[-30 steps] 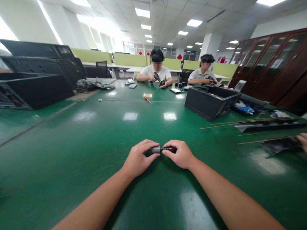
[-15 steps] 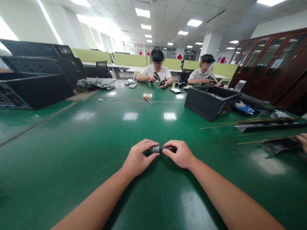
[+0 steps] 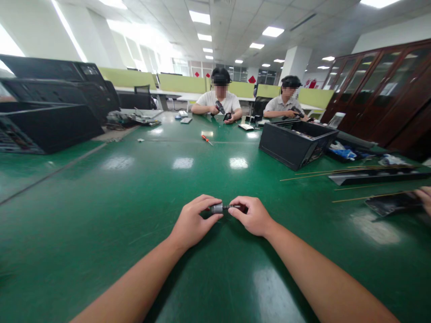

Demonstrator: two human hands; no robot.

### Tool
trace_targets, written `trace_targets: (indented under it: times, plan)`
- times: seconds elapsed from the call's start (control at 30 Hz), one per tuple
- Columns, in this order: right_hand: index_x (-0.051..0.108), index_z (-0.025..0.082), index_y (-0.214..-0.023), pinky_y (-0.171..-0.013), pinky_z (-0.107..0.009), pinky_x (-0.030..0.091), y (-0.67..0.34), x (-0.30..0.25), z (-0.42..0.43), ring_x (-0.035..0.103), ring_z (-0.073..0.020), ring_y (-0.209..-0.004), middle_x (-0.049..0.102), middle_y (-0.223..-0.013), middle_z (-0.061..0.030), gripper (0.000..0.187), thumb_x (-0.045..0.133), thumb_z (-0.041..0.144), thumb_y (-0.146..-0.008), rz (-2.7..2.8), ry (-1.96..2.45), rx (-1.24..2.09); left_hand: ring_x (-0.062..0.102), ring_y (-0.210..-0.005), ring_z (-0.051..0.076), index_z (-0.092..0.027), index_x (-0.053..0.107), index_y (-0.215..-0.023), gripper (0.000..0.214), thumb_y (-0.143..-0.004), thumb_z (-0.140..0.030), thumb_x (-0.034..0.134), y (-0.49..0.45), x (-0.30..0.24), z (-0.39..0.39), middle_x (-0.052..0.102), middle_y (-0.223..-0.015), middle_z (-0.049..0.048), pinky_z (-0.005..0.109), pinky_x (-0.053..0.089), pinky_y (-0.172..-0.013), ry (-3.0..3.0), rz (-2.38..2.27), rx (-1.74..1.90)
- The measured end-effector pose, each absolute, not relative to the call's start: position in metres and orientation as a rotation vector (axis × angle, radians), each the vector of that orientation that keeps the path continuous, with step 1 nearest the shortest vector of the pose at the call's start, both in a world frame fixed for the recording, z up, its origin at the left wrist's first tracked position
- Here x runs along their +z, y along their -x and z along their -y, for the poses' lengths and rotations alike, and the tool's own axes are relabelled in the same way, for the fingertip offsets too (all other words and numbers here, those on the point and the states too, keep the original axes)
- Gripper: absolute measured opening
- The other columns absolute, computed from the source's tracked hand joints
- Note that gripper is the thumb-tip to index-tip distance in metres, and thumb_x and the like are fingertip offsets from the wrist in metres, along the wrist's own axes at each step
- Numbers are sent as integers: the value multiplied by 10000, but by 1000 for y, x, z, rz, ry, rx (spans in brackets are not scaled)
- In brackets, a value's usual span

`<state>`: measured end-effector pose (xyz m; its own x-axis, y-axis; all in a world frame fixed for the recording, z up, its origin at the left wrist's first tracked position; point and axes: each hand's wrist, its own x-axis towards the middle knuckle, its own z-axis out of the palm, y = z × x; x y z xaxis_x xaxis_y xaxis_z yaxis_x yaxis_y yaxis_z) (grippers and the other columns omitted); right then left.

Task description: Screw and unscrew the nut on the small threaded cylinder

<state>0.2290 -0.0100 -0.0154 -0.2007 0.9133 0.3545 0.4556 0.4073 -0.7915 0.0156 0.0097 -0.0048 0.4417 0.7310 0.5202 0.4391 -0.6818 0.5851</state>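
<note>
Thumb and fingers of my left hand (image 3: pixel 195 220) are closed on a small grey metal cylinder (image 3: pixel 217 208), which lies level just above or on the green table (image 3: pixel 161 269). From the cylinder's right end runs a thin, dark, ridged shaft (image 3: pixel 226 207). My right hand (image 3: pixel 254 216) pinches that shaft between thumb and forefinger, with its tip partly behind the fingers. Whether the cylinder and shaft are one piece cannot be made out.
An orange screwdriver (image 3: pixel 206 139) lies farther out. A black computer case (image 3: pixel 283 143) and thin yellowish rods (image 3: pixel 313 173) are at right; more cases (image 3: pixel 50 125) stand left. Two co-workers (image 3: pixel 218 101) hold power drills across the table. Another person's hand (image 3: pixel 424 197) shows at the right edge.
Both hands keep their hold on the cylinder and shaft, almost still. A very slight leftward shift shows across the view.
</note>
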Motion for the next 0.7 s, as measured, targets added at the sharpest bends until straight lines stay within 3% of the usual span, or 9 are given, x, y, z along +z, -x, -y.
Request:
trace_targets:
  times: [0.7]
  plan:
    - [681,168,-865,-567,-227,396,-229,-15,9,519,-116,-585,619,-677,7,128,614,277,-851,1729,1200,762,648,-960,200,-231,707,-1067,250,-817,-239,708,-16,-2,-10,692,-1039,58,332,532,-870,-2346,-1039,1166]
